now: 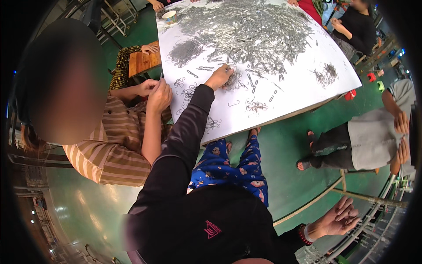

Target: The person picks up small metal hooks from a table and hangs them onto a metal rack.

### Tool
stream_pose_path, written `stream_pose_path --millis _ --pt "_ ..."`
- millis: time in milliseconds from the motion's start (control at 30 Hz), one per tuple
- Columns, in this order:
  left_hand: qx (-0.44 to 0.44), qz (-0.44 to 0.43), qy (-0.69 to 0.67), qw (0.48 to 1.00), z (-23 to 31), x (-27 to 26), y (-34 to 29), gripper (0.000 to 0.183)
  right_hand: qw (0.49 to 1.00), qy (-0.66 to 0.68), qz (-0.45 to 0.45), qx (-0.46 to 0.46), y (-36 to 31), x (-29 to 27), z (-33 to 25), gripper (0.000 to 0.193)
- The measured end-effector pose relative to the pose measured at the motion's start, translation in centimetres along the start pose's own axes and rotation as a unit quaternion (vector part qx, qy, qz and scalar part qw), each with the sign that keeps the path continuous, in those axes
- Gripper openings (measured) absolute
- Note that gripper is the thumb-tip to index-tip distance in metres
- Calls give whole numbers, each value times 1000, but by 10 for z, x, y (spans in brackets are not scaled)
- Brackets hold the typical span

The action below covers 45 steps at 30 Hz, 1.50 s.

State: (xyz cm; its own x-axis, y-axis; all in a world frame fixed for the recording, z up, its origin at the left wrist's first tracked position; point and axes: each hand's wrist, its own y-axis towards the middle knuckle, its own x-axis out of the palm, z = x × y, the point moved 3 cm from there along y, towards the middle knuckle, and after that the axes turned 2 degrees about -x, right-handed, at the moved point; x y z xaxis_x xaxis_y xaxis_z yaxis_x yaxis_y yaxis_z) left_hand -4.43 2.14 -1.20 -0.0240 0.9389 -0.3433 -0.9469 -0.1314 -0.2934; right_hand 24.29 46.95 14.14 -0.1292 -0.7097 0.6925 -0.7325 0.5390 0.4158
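Note:
My left hand [219, 78] reaches across to the white table [307, 94], its fingers closed at a small heap of thin dark wire hooks [236, 82]. What lies between the fingertips is too small to make out. Around it are loose flat metal clips [252, 82] and more wire hooks [256, 107] near the front edge. Beyond spreads a big pile of silvery metal clips [259, 35]. Away from the table, low on the right, my right hand [336, 218] is raised with loosely curled, parted fingers and nothing visible in it.
A person in a striped shirt [118, 145] sits close at my left, both hands at the table's edge. Another in a grey shirt [373, 136] is at the right. A paper tub [169, 17] stands at the far left corner; a dark hook heap [185, 52] lies nearer.

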Motion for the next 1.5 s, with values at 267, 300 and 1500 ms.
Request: stream_pose_path --millis 267,300,1500 --pt "-31 -11 -85 996 14 -10 12 47 1000 9 22 12 6 5 5 44" --pt "-41 -10 -58 997 11 -11 18 45 1000 10 17 16 6 4 5 44" --pt "224 -91 605 759 14 31 -2 16 995 45 34 83 1 -29 -6 35"
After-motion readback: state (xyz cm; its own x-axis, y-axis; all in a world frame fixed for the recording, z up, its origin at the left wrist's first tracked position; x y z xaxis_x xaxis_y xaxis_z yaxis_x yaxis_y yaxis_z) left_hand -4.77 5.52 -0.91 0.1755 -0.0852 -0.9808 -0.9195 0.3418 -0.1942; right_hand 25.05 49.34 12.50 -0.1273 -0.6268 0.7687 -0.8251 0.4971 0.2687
